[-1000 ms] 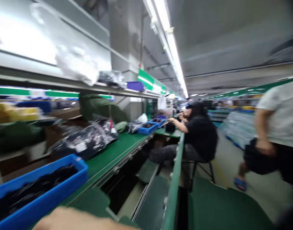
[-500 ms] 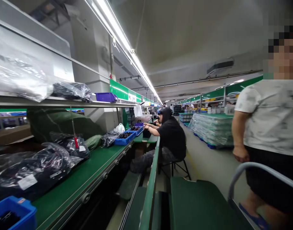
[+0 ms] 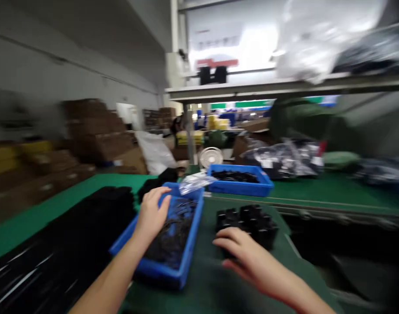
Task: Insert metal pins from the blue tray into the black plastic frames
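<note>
My left hand (image 3: 153, 213) hovers at the left rim of a long blue bin (image 3: 184, 266), its thumb held apart from the fingers. Small black parts (image 3: 173, 235) fill that bin, too blurred to identify. My right hand (image 3: 241, 253) is over the green worktop (image 3: 206, 288), fingers spread and holding nothing I can see. Just beyond its fingertips stands a cluster of black blocky pieces (image 3: 251, 220); whether they touch cannot be made out. A clear plastic bag (image 3: 194, 183) lies across the bin's far end.
Behind, a second blue bin (image 3: 238, 187) holds black parts, beside a small white fan (image 3: 211, 157). Stacked black material (image 3: 88, 226) lies on the left. Bagged dark items (image 3: 284, 159) rest on the bench under a shelf (image 3: 268, 89). Cartons (image 3: 91, 131) stand at far left.
My view has swung left from the aisle, with its seated and standing people, to the worktop. Both my hands have come into view.
</note>
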